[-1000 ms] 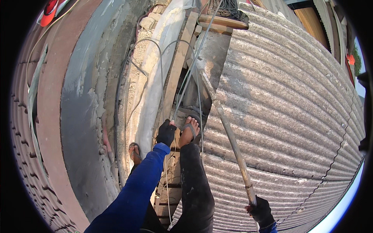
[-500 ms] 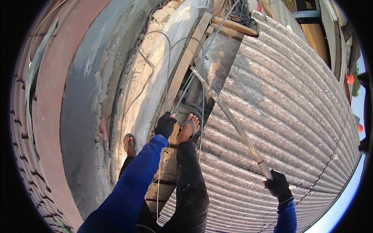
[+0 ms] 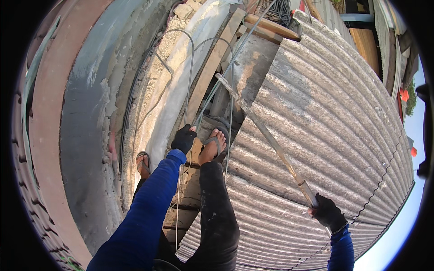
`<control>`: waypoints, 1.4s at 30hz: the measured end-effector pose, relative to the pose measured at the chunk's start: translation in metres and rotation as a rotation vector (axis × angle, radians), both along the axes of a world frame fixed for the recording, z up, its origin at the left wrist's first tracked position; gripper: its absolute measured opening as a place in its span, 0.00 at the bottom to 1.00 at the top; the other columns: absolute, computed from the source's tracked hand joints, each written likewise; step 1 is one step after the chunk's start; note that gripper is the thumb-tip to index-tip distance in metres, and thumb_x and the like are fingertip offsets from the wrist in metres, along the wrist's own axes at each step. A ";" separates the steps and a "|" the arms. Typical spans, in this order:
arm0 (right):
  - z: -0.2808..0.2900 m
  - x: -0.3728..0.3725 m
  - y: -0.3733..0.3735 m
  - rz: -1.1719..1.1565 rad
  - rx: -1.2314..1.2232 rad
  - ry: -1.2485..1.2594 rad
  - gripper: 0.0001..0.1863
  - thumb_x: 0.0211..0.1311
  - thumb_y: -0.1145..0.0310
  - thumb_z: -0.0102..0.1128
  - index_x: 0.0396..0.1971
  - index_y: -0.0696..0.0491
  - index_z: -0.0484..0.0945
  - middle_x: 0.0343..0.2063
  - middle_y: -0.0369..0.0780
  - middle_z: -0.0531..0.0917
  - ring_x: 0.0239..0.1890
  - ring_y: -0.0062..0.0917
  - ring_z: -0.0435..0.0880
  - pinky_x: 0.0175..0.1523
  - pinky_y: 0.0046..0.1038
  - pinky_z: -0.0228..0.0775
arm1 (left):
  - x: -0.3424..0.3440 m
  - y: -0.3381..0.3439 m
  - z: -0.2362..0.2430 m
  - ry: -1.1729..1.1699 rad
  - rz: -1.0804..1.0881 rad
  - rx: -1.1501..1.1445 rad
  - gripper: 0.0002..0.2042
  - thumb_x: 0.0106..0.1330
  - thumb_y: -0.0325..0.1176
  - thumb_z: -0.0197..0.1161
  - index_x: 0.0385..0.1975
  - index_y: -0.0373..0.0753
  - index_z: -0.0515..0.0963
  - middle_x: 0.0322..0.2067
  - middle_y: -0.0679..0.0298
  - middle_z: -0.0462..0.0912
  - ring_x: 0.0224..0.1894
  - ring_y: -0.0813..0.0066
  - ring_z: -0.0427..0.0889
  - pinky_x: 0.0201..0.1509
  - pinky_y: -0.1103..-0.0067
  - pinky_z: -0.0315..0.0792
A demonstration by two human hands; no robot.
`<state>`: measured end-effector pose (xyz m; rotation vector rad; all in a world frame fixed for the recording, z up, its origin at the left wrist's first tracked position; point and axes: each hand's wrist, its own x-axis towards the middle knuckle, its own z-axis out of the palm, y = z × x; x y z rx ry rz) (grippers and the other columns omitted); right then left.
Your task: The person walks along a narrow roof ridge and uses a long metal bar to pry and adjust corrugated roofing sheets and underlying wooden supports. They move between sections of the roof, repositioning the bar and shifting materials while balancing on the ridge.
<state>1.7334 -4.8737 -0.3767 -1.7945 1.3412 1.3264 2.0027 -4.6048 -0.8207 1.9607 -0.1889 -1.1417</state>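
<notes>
My left hand (image 3: 184,137), in a black fingerless glove, is closed on thin grey-green cables (image 3: 213,92) running up from it toward a dark coil (image 3: 278,13). My right hand (image 3: 330,210), also gloved, grips a long weathered pole (image 3: 271,140), whose upper end crosses the cables beside a wooden plank (image 3: 212,67). My right foot (image 3: 212,144), in a flip-flop, stands in the narrow gap between the masonry ledge and the corrugated roof, just right of my left hand. My left foot (image 3: 143,163) rests farther left on the ledge.
Corrugated sheets (image 3: 325,113) fill the right, their edge dropping to sky at lower right. On the left run a grey plastered wall (image 3: 86,144), a pink band (image 3: 49,135) and roof tiles. Short wooden boards (image 3: 266,29) lie at the top; loose wires cross the rubble ledge (image 3: 156,90).
My right hand has risen with the pole, whose upper end now leans farther left over the cables. My left hand has shifted slightly up and left, still holding them.
</notes>
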 end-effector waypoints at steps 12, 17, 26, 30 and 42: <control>0.021 0.007 0.043 -0.884 0.257 -0.156 0.29 0.62 0.47 0.62 0.45 0.58 0.69 0.22 0.37 0.76 0.21 0.21 0.74 0.24 0.25 0.69 | 0.024 0.009 -0.025 0.056 -0.098 0.061 0.20 0.71 0.46 0.54 0.37 0.30 0.77 0.28 0.52 0.82 0.34 0.62 0.80 0.43 0.70 0.71; 0.020 0.033 0.068 -0.843 0.243 -0.071 0.22 0.66 0.49 0.58 0.38 0.56 0.70 0.21 0.34 0.73 0.19 0.17 0.72 0.25 0.22 0.68 | 0.030 0.012 -0.031 -0.009 -0.060 0.041 0.18 0.72 0.45 0.53 0.32 0.33 0.76 0.24 0.55 0.78 0.29 0.63 0.75 0.39 0.70 0.69; 0.016 0.066 0.118 -0.862 0.069 -0.267 0.14 0.66 0.61 0.59 0.43 0.55 0.72 0.19 0.30 0.73 0.18 0.13 0.70 0.22 0.18 0.65 | 0.039 0.008 -0.023 -0.007 0.007 0.094 0.14 0.69 0.41 0.54 0.28 0.35 0.74 0.22 0.52 0.73 0.26 0.58 0.70 0.36 0.69 0.67; 0.007 0.065 0.130 -0.661 0.113 -0.293 0.18 0.69 0.54 0.55 0.46 0.55 0.70 0.19 0.29 0.73 0.16 0.12 0.69 0.20 0.16 0.64 | 0.044 0.007 -0.025 -0.061 0.008 0.085 0.13 0.66 0.40 0.56 0.28 0.35 0.73 0.22 0.52 0.72 0.27 0.55 0.71 0.35 0.68 0.67; 0.001 0.083 0.124 -0.608 0.166 0.020 0.13 0.70 0.59 0.52 0.40 0.55 0.68 0.20 0.33 0.73 0.19 0.16 0.73 0.25 0.23 0.69 | 0.046 0.019 -0.057 0.030 -0.056 0.037 0.15 0.68 0.43 0.55 0.29 0.35 0.76 0.27 0.48 0.78 0.33 0.49 0.77 0.37 0.65 0.68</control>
